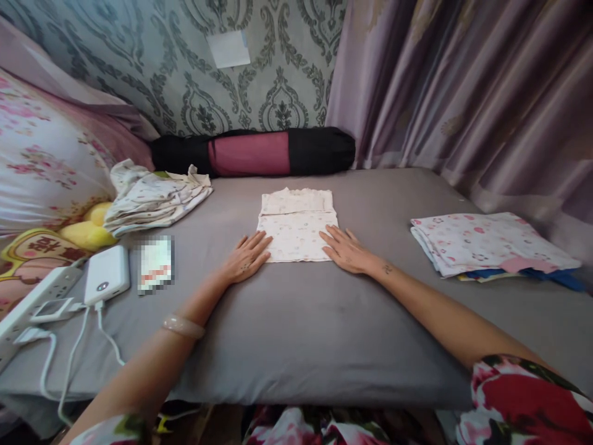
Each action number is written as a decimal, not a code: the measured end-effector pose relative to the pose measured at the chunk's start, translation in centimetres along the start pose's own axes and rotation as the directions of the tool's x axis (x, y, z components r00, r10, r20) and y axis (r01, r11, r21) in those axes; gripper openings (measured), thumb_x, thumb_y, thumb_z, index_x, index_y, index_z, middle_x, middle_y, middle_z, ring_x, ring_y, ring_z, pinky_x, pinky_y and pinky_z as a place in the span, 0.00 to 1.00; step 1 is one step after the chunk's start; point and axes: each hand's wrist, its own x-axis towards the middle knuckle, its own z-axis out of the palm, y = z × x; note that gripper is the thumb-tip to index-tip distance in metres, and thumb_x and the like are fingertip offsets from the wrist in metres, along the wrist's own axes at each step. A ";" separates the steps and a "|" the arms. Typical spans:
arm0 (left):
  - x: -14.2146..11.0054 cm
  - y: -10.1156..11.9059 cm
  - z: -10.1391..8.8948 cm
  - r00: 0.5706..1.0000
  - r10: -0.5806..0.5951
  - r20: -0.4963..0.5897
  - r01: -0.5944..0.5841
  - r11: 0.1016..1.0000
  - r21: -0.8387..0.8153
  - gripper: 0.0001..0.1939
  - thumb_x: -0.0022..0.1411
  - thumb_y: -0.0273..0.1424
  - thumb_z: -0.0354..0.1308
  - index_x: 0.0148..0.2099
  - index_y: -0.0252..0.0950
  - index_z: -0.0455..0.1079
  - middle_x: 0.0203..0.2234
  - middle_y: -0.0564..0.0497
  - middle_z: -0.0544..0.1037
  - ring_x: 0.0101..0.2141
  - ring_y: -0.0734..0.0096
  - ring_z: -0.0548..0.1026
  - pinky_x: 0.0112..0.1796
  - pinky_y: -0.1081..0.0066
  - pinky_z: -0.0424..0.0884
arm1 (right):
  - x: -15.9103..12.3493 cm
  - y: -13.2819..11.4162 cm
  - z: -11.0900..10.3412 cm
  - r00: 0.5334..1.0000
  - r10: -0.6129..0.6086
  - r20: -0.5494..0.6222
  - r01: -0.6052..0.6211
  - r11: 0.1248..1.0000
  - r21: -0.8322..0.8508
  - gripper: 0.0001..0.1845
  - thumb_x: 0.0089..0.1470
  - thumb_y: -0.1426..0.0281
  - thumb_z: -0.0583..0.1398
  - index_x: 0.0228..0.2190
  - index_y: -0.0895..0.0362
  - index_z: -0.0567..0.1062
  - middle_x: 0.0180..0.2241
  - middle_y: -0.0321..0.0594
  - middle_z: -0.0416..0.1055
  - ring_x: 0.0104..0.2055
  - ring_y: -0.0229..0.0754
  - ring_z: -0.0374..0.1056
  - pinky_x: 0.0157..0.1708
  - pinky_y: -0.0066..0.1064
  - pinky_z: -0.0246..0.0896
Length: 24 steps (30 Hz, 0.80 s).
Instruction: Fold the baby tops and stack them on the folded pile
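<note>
A white garment (299,232) with a faint small print lies folded flat on the grey sheet, its upper part turned down over the lower. My left hand (248,256) rests flat at its lower left edge, fingers stretched onto the cloth. At the opposite edge my right hand (345,249) lies flat too, fingertips on the fabric. Neither hand grips anything. The garment's exact kind is hard to make out while folded.
Crumpled printed clothes (157,194) lie to the left, a folded pile (491,241) to the right. A black and maroon roll bag (250,153) lines the wall. A power bank (107,275) and power strip (39,300) with white cables sit at the near left.
</note>
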 end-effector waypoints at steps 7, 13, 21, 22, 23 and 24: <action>-0.2 -0.6 0.2 1.000 0.012 0.018 -0.012 1.000 0.012 0.32 0.70 0.48 0.30 0.71 0.42 0.45 0.69 0.50 0.45 0.68 0.67 0.43 0.65 0.58 0.40 | -0.5 0.8 0.4 1.000 -0.007 -0.023 0.007 1.000 -0.002 0.31 0.66 0.56 0.40 0.66 0.53 0.53 0.69 0.42 0.43 0.70 0.47 0.36 0.67 0.47 0.31; -0.2 -0.5 -0.3 0.999 0.030 0.036 -0.029 0.999 -0.023 0.35 0.68 0.52 0.33 0.71 0.40 0.45 0.69 0.47 0.46 0.68 0.61 0.43 0.65 0.55 0.40 | -0.2 1.1 0.6 0.999 -0.034 -0.018 0.034 0.999 0.018 0.33 0.66 0.54 0.39 0.66 0.56 0.53 0.68 0.46 0.44 0.70 0.49 0.37 0.66 0.51 0.33; -1.7 -1.5 -1.2 0.997 0.064 -0.052 -0.073 0.979 -0.189 0.36 0.64 0.55 0.45 0.65 0.38 0.59 0.65 0.41 0.57 0.63 0.54 0.59 0.61 0.56 0.56 | -2.5 1.8 -0.9 0.996 -0.083 0.019 0.079 0.983 0.163 0.34 0.63 0.52 0.47 0.64 0.56 0.57 0.68 0.48 0.45 0.70 0.51 0.38 0.66 0.51 0.34; -1.9 -1.7 -1.2 0.994 0.069 -0.086 -0.085 0.976 -0.199 0.34 0.64 0.54 0.46 0.63 0.38 0.62 0.63 0.41 0.61 0.59 0.55 0.64 0.59 0.57 0.61 | -2.9 2.0 -1.0 0.996 -0.093 -0.009 0.093 0.979 0.183 0.33 0.63 0.53 0.49 0.63 0.56 0.60 0.67 0.48 0.48 0.69 0.51 0.41 0.66 0.50 0.37; -2.1 -1.9 -1.2 0.990 0.075 -0.117 -0.097 0.975 -0.201 0.31 0.64 0.53 0.47 0.61 0.39 0.65 0.60 0.42 0.64 0.56 0.56 0.67 0.56 0.58 0.64 | -3.3 2.3 -1.0 0.993 -0.106 -0.043 0.112 0.974 0.199 0.31 0.63 0.54 0.50 0.61 0.55 0.63 0.66 0.48 0.52 0.68 0.52 0.45 0.65 0.50 0.41; -2.4 -2.1 -1.2 0.987 0.084 -0.140 -0.111 0.974 -0.196 0.28 0.65 0.52 0.47 0.58 0.40 0.67 0.57 0.42 0.67 0.54 0.57 0.70 0.54 0.59 0.66 | -3.6 2.6 -1.0 0.989 -0.122 -0.080 0.137 0.969 0.208 0.28 0.63 0.55 0.51 0.59 0.55 0.66 0.64 0.48 0.56 0.66 0.51 0.50 0.64 0.49 0.46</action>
